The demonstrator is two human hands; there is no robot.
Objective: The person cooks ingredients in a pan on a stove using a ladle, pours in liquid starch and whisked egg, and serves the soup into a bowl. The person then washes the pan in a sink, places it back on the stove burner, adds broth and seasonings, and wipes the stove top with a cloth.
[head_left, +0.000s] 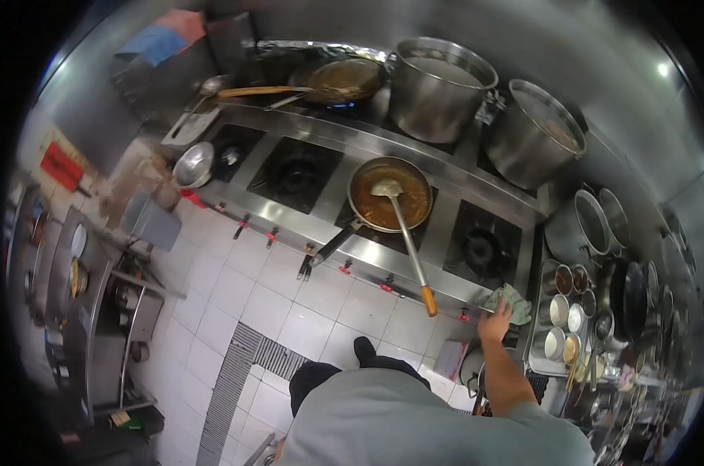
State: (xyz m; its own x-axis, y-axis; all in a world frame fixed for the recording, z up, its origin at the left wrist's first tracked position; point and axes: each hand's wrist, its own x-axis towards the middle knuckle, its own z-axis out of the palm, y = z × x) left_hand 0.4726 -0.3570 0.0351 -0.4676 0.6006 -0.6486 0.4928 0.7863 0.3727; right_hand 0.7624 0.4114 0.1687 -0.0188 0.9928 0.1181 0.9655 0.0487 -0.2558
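Note:
My right hand [495,321] reaches to the front right corner of the stove, fingers stretched out at the edge of a crumpled pale green cloth [514,304]. The fingers look apart and touch or overlap the cloth; I see no firm grip. My left hand is out of view. Left of the right hand, a frying pan [359,203] with brown sauce [377,211] sits on a front burner, its dark handle pointing toward me. A ladle [405,233] rests in the sauce, its wooden-ended handle sticking out past the stove's front edge.
Two tall stockpots [423,97] and a wok [343,81] stand along the back. A metal bowl [194,165] sits at the left end. Seasoning containers [559,309] crowd the right counter. Red valve knobs [346,267] line the front; a grey bin [151,221] stands left.

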